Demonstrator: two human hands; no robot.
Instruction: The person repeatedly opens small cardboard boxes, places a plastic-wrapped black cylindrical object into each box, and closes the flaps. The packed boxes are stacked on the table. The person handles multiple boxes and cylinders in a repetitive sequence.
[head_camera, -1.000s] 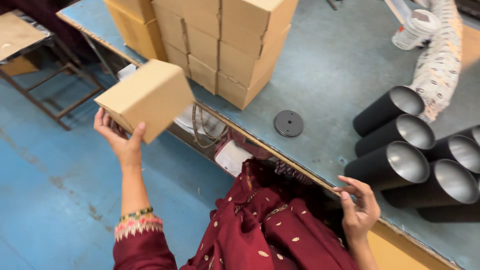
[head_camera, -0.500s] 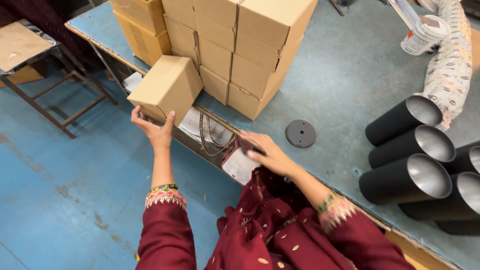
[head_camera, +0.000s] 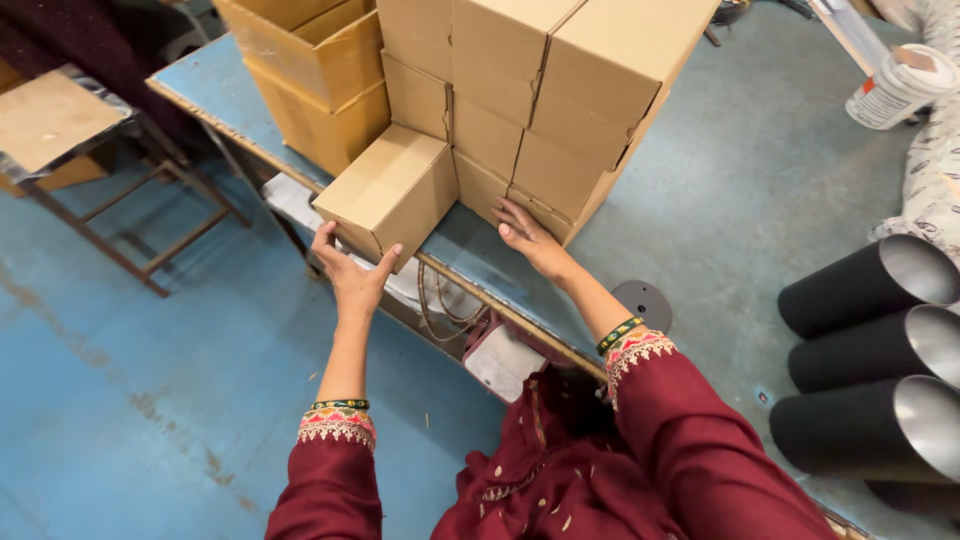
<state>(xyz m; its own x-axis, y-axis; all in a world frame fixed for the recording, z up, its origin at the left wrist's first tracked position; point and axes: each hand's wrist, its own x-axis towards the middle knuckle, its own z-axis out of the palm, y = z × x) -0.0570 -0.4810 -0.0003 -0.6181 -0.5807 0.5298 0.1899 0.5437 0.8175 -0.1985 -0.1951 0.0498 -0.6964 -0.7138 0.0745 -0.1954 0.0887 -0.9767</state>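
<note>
My left hand (head_camera: 352, 270) grips the near end of a closed brown cardboard box (head_camera: 390, 190), which is tilted over the front edge of the blue-grey table (head_camera: 760, 200). The box's far end rests against a stack of similar cardboard boxes (head_camera: 545, 95) on the table. My right hand (head_camera: 528, 238) lies flat on the table top, fingers apart, touching the bottom box of that stack. Both arms wear dark red sleeves with embroidered cuffs and bangles.
Larger open cartons (head_camera: 315, 75) stand at the table's left end. Black tubes with silver insides (head_camera: 880, 340) lie at the right. A round black disc (head_camera: 645, 300) lies by my right forearm, a white tub (head_camera: 895, 90) further back. A metal-framed stool (head_camera: 70, 140) stands on the blue floor.
My left hand has carried the box up and right from beside the table to the stack. My right hand has moved from the table's edge forward to the stack's base.
</note>
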